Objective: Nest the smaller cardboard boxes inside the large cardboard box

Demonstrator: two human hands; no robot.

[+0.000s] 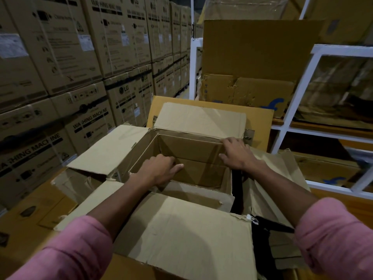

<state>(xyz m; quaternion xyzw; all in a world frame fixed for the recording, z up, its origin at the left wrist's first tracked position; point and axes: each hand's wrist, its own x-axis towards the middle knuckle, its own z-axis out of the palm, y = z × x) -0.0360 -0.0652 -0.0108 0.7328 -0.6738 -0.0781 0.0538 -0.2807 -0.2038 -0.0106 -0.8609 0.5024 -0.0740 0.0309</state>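
Both hands (201,160) on smaller box (193,156)

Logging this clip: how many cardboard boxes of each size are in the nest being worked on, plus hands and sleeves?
Large brown cardboard box: 1
Smaller brown cardboard box inside it: 1
Bare hands, left hand and right hand: 2
Pink sleeves: 2
Total: 6

The smaller box (193,158) gapes open upward, hemmed by the large box (113,150) flaps and white shelving (298,93).
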